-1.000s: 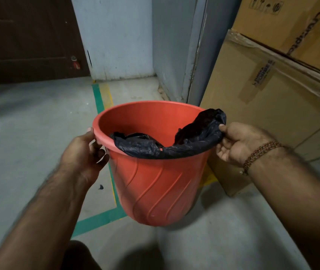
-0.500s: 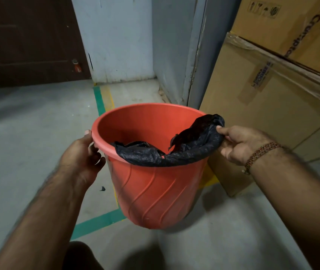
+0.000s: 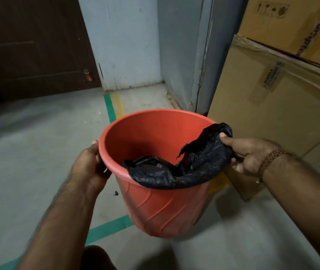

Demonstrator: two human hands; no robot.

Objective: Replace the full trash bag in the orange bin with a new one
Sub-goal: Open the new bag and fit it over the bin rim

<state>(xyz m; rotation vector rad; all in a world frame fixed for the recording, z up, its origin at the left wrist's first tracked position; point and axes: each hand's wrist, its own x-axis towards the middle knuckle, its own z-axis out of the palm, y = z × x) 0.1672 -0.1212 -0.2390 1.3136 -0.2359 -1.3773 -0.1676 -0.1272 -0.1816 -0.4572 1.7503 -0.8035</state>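
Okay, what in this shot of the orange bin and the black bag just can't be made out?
Head view only:
- Orange bin floor: hidden by the black bag and near wall.
- Left hand fingertips: curled behind the rim.
- Right hand fingers: tucked under the bag's fold.
- Cardboard boxes lettering: cut off by the frame edge.

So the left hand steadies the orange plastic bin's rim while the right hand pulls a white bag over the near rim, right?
Not quite: the bag is black, not white. The head view shows the right hand gripping the black plastic bag draped over the orange plastic bin's near rim, left hand on the rim.
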